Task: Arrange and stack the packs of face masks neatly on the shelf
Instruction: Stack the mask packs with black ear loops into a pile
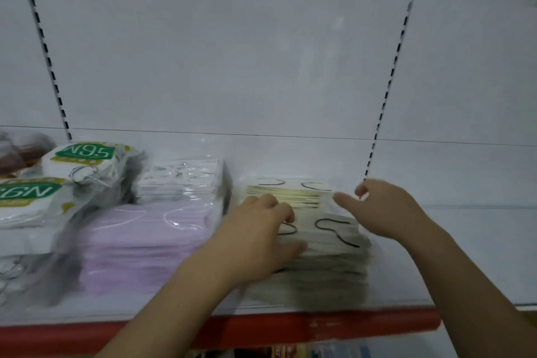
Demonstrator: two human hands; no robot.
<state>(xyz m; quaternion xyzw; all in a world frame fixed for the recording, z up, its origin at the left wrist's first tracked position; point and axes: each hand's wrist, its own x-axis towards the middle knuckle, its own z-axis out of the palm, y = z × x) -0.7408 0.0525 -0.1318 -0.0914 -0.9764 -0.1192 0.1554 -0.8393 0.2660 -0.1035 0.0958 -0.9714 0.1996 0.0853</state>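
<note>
A stack of clear packs of beige masks with black ear loops (328,259) lies on the white shelf (465,256), with a second beige stack (293,192) behind it. My left hand (261,238) rests palm down on the front stack, fingers curled at the gap between the two stacks. My right hand (383,209) hovers at the front stack's right rear corner, its fingers loosely bent; whether it touches the plastic is unclear. To the left lie a pink mask stack (139,244) and a white mask stack (180,183).
White N95 bags (84,166) with green labels pile up at the far left, dark red packs (17,154) behind them. The shelf has a red front edge (319,325) and a white back wall with slotted uprights (386,96). Bare shelf lies right of the beige stack.
</note>
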